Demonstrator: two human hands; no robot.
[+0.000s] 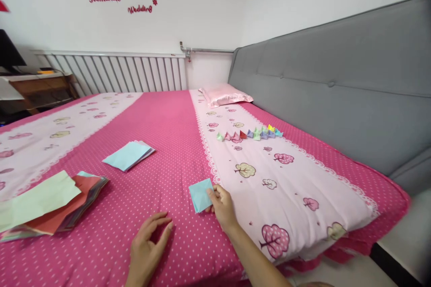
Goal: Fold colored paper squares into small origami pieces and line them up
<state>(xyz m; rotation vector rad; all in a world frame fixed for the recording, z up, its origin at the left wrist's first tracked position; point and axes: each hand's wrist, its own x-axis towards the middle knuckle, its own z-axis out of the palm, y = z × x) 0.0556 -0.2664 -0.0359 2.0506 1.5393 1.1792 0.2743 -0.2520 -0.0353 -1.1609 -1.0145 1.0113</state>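
Note:
My right hand point(221, 205) pinches the right edge of a small light blue folded paper point(200, 195) that lies on the pink dotted bedsheet point(168, 143). My left hand point(148, 246) rests on the sheet a little to the left, fingers curled and apart, holding nothing. A small stack of square papers with a light blue top sheet point(129, 155) lies farther back on the left. A bigger pile of coloured papers point(50, 206), pale green and red on top, sits at the left edge.
A row of several small folded paper shapes point(251, 134) in mixed colours lies on the pale pink stripe near the grey headboard point(336, 85). A pink pillow point(225, 95) sits at the far corner. A radiator point(114, 71) and a wooden desk point(40, 89) stand beyond the bed.

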